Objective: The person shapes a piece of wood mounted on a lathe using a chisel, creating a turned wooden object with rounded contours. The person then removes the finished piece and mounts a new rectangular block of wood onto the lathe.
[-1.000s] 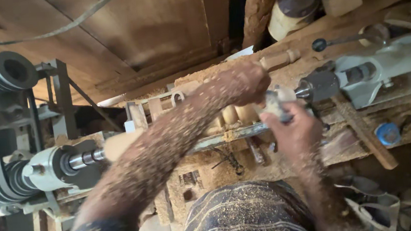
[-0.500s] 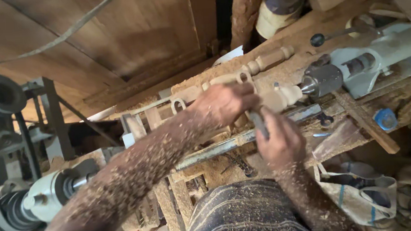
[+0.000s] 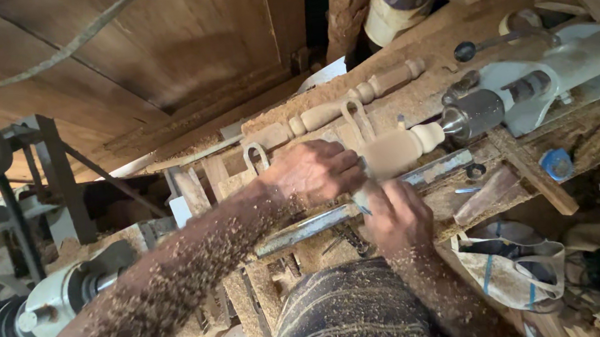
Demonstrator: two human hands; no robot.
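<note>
A pale wooden workpiece (image 3: 400,147) sits in a lathe, its rounded end held by the metal tailstock (image 3: 479,110). My left hand (image 3: 318,174), its arm covered in sawdust, lies closed over the workpiece's left part and the blade of a turning chisel (image 3: 362,201). Just below, my right hand (image 3: 398,214) grips the chisel's handle end. The chisel crosses a long metal tool rest (image 3: 318,223). Most of the chisel is hidden by both hands.
A finished turned spindle (image 3: 352,101) lies on the sawdust-covered bench behind the lathe. The motor and belt pulley (image 3: 56,305) are at lower left. A blue cap (image 3: 557,164) and a cloth bag (image 3: 511,273) are at right, with wooden boards above.
Both hands have shifted left along the workpiece, away from the tailstock, uncovering its rounded right end. The right hand stays closed on the chisel.
</note>
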